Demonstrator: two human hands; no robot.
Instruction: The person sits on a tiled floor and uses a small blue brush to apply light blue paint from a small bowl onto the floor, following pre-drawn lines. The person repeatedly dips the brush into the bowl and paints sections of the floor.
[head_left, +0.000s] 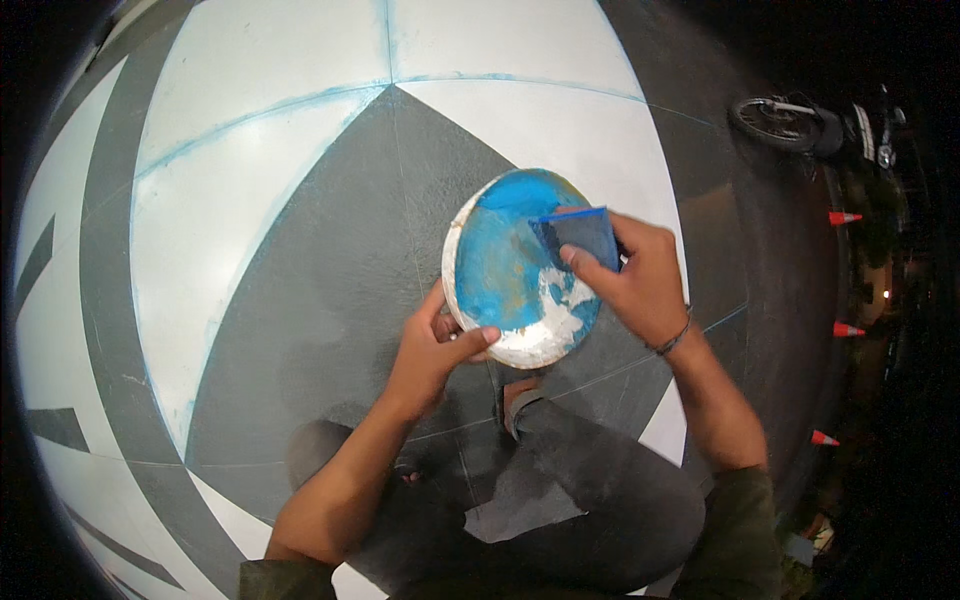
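Observation:
My left hand grips the lower left rim of a round white container or lid, its thumb over the edge. The inside is smeared with blue paint, with some ochre streaks and white patches toward the lower right. Between thumb and fingers, my right hand holds a flat, dark blue squarish piece, perhaps a scraper or applicator pad. Its bright blue upper edge lies over the container's right side; whether it touches the inner surface I cannot tell.
Beneath me spreads painted grey ground with white shapes and blue-tinted lines. My bent legs are below the container. A parked motorcycle and orange traffic cones stand at the right, beside dark pavement.

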